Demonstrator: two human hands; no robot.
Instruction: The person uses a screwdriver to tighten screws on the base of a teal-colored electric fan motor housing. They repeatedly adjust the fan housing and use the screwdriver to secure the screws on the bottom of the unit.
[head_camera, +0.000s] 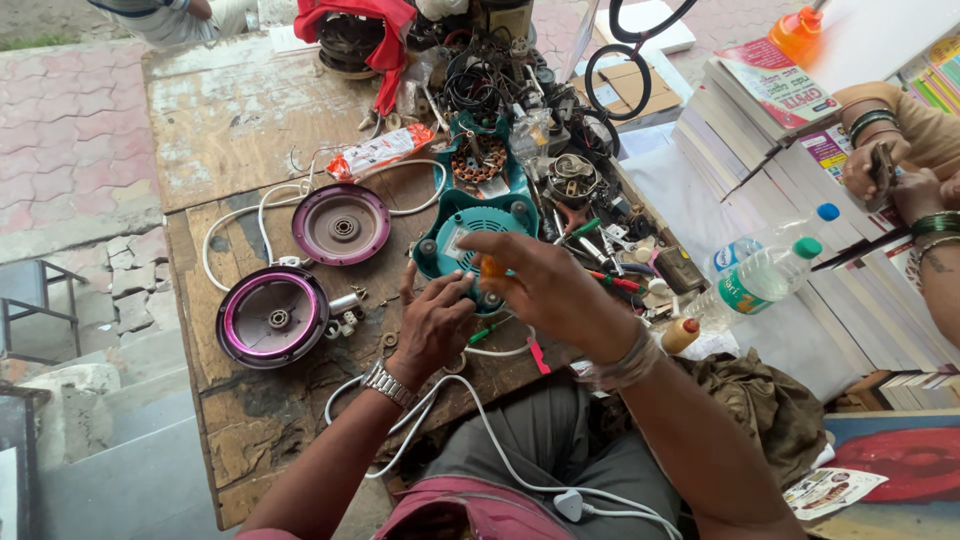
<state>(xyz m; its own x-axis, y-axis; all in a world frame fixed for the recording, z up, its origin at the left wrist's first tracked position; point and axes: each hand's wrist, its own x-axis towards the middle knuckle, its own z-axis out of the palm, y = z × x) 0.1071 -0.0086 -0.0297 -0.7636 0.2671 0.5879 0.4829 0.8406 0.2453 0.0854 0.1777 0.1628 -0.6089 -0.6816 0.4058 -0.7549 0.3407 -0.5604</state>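
My right hand (545, 285) grips an orange-handled screwdriver (490, 266), held upright over a teal appliance housing (470, 215) on the worn wooden table (240, 120). My left hand (432, 322), with a metal watch on its wrist, rests with fingers curled at the housing's near edge, steadying it. An open motor with copper windings (478, 160) lies just behind the housing. A white power cord (470, 400) runs from the housing towards my lap and ends in a plug (570, 505).
Two purple round covers (342, 224) (272, 316) lie left of the housing. Loose tools and wires (600, 255) crowd the right and back. Two plastic bottles (760, 270) lie by stacked books (760, 110). Another person's hands (890, 175) are at the right.
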